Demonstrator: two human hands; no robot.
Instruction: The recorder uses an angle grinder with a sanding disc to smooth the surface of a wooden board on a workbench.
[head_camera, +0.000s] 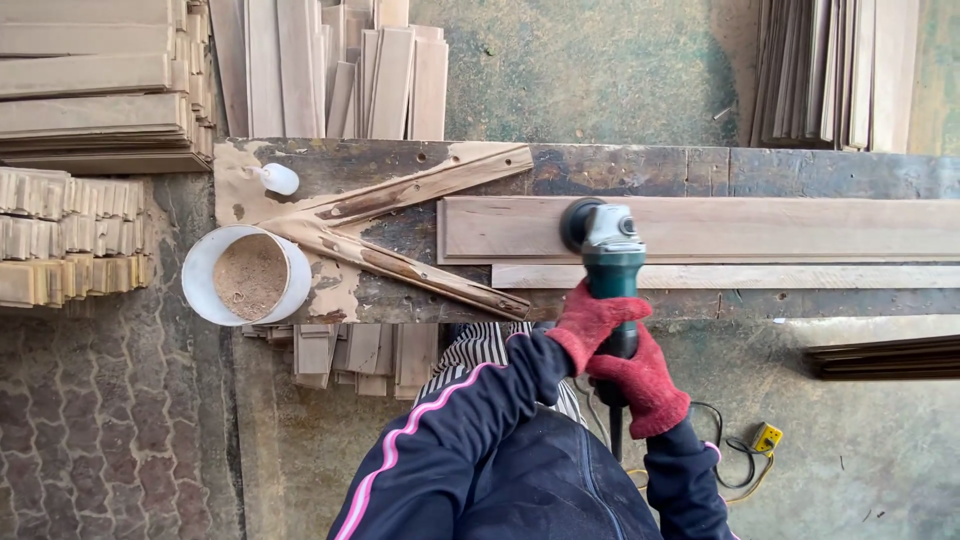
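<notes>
Nearest me, my right hand (640, 385) in its red glove is wrapped tight round the rear of the green-bodied angle grinder with a grey head (608, 255), and my left hand (588, 322), gloved the same, is closed on the body just ahead of it. The grinder's head sits on the near left end of the long pale wooden plank (720, 228) lying along the dark, worn wooden workbench (800, 172). Left on the bench stands a white round bucket of sawdust (247, 275). Beyond, stacked pale wooden boards (345, 75) lean on the floor.
</notes>
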